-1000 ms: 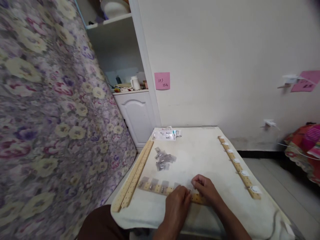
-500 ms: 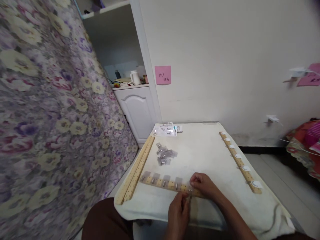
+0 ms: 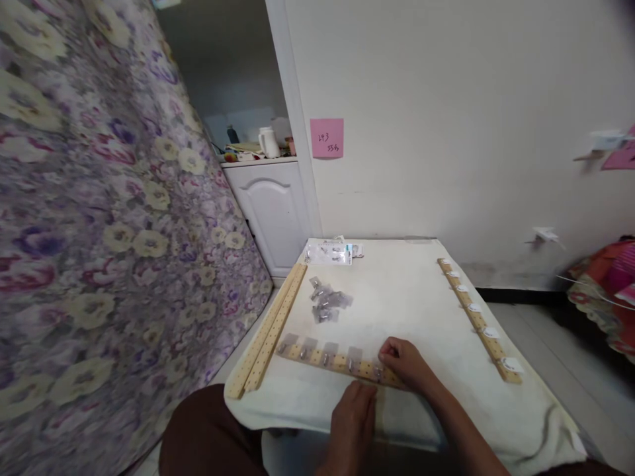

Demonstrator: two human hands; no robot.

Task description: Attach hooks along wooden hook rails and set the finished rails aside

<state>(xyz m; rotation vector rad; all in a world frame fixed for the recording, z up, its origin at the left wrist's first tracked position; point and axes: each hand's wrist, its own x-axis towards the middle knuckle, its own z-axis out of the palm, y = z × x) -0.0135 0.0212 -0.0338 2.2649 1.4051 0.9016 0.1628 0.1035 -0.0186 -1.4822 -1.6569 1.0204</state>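
A perforated wooden strip (image 3: 316,357) lies crosswise near the front of the cloth-covered table. Several small clear packets with metal pieces, such as this packet (image 3: 354,359), sit along it at intervals. My right hand (image 3: 404,362) is closed in a pinch over the strip's right part, beside the rightmost packet (image 3: 378,373); whatever its fingertips hold is too small to make out. At the strip's front edge, below that packet, is my left hand (image 3: 351,413), fingers curled together and their tips mostly hidden.
Loose clear packets (image 3: 329,304) lie in a pile beyond the strip. Two bare perforated strips (image 3: 270,330) run along the table's left edge. At the right lies another strip (image 3: 480,322) bearing white-backed pieces. A printed package (image 3: 327,254) rests at the back.
My left hand has drawn slightly down, away from the rightmost packet, which now lies over the strip. My right hand stays pinched in nearly the same place. The view has shifted slightly.
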